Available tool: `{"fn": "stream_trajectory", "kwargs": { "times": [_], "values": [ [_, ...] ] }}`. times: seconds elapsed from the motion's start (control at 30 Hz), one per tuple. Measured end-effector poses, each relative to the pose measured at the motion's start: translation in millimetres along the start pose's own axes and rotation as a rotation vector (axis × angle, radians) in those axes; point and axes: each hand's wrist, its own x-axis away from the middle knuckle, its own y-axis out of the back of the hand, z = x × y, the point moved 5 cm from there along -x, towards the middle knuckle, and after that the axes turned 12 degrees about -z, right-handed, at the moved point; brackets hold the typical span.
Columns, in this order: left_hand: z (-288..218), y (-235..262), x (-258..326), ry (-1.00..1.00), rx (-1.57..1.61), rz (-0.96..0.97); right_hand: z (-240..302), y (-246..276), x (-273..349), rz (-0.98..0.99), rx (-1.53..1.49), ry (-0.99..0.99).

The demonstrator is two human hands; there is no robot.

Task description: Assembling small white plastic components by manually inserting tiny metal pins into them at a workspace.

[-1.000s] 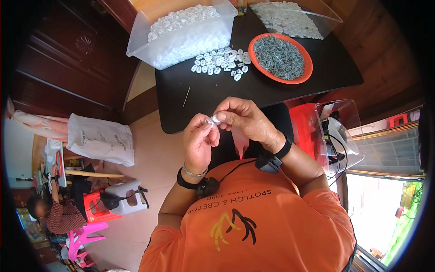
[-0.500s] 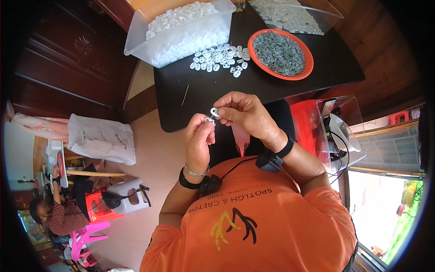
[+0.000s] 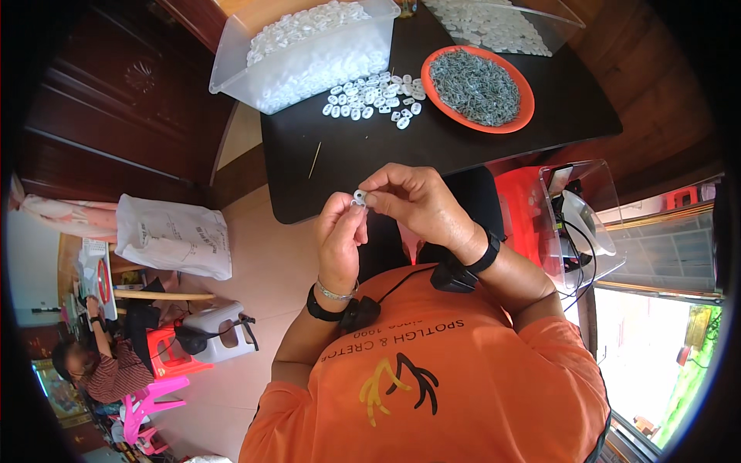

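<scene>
We see the left hand and the right hand raised together above the near edge of the black rectangular table, fingertips meeting at the centre of the view. Both hands pinch one small white plastic ring-shaped piece, thumb and forefinger of each closed on it from opposite sides; whether a second, smaller part sits within it is too fine to resolve. At twelve o'clock from the hands lies a loose heap of similar white plastic pieces on the table. At eleven o'clock stands a translucent plastic tub filled with white pieces. At one o'clock rests a round orange plastic dish of small grey metal parts, and beyond it a second clear tub. A thin wooden stick lies on the table at ten o'clock, near the left hand. A white printed sack sits on the floor at nine o'clock.
</scene>
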Motion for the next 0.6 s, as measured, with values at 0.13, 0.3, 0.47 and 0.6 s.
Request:
{"fn": "stream_trajectory", "kwargs": {
  "times": [0.13,0.3,0.47,0.6],
  "values": [
    [0.2,0.3,0.6,0.032,0.023,0.015,-1.4,-3.4,3.4,0.04,-0.003,-0.02],
    [-1.3,-1.4,1.5,0.074,0.026,-0.002,-3.7,-4.0,5.6,0.023,0.009,0.061],
    [-3.6,-2.5,2.4,0.069,0.012,-0.001,0.1,-1.3,6.8,-0.022,0.076,0.149],
    [-3.7,-5.0,4.0,0.071,0.012,-0.009,2.2,-0.2,9.9,-0.051,0.16,0.198]
  ]
}}
